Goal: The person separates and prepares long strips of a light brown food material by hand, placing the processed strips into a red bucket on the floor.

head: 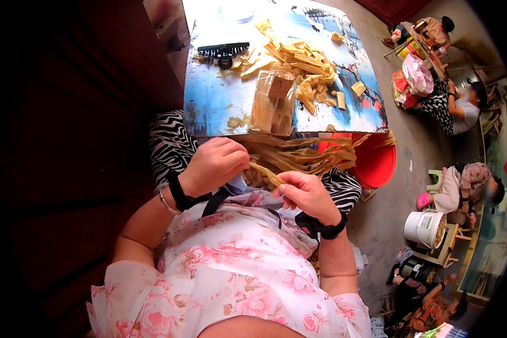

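My left hand (219, 162) and my right hand (306, 194) are above my lap. Between them stretches a narrow strip of what looks like dried corn husk (265, 173), pinched at each end by the fingers. Longer husk strips (295, 152) lie across my lap just beyond the hands, partly under the table edge. On the table (219, 101) a wooden block wrapped in clear plastic (273, 103) is closest to me. Behind it spreads a loose heap of husk strips (304, 59), with several short cut pieces (341, 100) at its right.
A black claw hair clip (224, 51) lies on the table's left side. The red bucket (374, 167) stands right of my knee, husk over its rim. Several people sit along the right, near a white bucket (424, 229) and a pink plastic bag (417, 74).
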Demonstrator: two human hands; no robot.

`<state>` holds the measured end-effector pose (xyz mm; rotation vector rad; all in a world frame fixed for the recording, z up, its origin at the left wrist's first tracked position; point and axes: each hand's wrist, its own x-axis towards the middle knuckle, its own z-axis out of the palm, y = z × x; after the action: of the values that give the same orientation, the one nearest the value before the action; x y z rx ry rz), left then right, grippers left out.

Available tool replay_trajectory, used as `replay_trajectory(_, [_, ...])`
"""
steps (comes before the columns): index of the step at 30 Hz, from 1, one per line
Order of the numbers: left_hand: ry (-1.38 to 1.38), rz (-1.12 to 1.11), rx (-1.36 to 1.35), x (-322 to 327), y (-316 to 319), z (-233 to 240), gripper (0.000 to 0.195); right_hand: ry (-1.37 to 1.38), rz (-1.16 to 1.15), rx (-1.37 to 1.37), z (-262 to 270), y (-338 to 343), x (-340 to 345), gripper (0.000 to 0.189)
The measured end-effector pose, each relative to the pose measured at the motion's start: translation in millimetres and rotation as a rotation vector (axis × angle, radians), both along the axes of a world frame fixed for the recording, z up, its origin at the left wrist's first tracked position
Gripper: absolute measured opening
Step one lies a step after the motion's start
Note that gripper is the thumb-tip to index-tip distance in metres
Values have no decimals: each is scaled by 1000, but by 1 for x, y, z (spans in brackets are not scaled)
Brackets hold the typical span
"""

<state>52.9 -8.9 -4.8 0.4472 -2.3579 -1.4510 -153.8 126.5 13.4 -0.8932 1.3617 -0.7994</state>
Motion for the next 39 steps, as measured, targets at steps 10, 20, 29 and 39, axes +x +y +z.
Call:
replay_trajectory(10, [-108, 78, -242, -16, 29, -32, 7, -558, -267, -298, -17, -1, 2, 32])
replay_trajectory(20, [193, -63, 923, -40, 30, -30, 25, -393, -412, -265, -45, -3, 29, 12])
replay_trajectory(29, [232, -35, -221, -46, 32, -28, 17, -763, -348, 51, -64, -3, 7, 19])
replay_trajectory(39, [-43, 180, -218, -39, 29, -49, 16, 41, -284, -248, -68, 5, 27, 26])
